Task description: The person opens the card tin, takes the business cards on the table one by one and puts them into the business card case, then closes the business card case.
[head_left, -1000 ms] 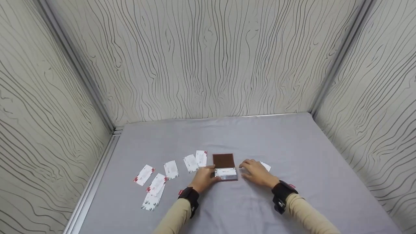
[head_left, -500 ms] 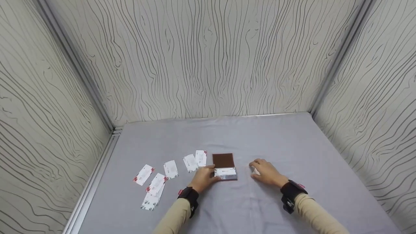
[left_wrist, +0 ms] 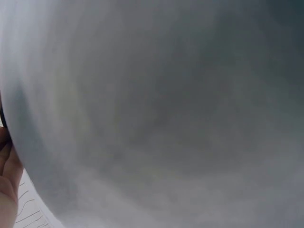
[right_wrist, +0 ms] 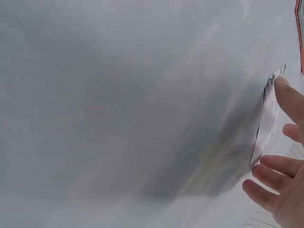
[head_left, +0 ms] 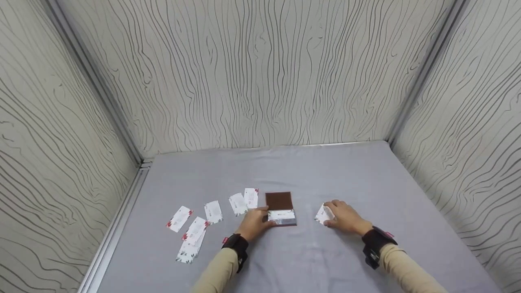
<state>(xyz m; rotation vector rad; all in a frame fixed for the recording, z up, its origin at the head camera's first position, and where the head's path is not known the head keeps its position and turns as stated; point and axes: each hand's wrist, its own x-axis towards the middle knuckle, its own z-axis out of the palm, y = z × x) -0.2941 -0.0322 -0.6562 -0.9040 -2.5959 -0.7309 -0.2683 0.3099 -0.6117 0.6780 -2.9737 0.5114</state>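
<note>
A brown business card holder (head_left: 279, 200) lies unfolded in the middle of the table, a printed card (head_left: 281, 215) showing in its lower clear pocket. My left hand (head_left: 254, 224) holds its left edge, thumb at the lower pocket; in the left wrist view only part of that hand (left_wrist: 8, 183) appears at the edge. Right of the holder, a white business card (head_left: 323, 214) sits between the thumb and fingers of my right hand (head_left: 344, 217). The right wrist view has the thumb at one end of this card (right_wrist: 269, 111) and fingertips at the other.
Several white cards with floral corners lie on the left: a slanted card (head_left: 179, 219), an overlapping pair with this upper card (head_left: 196, 228), a single card (head_left: 213, 212), and two adjoining ones, including this card (head_left: 251, 197). Grey cloth covers the table (head_left: 346, 175); patterned walls (head_left: 260, 73) enclose it.
My right hand has moved right, away from the card holder, and its thumb and fingers have come around the loose card. My left hand stays on the holder.
</note>
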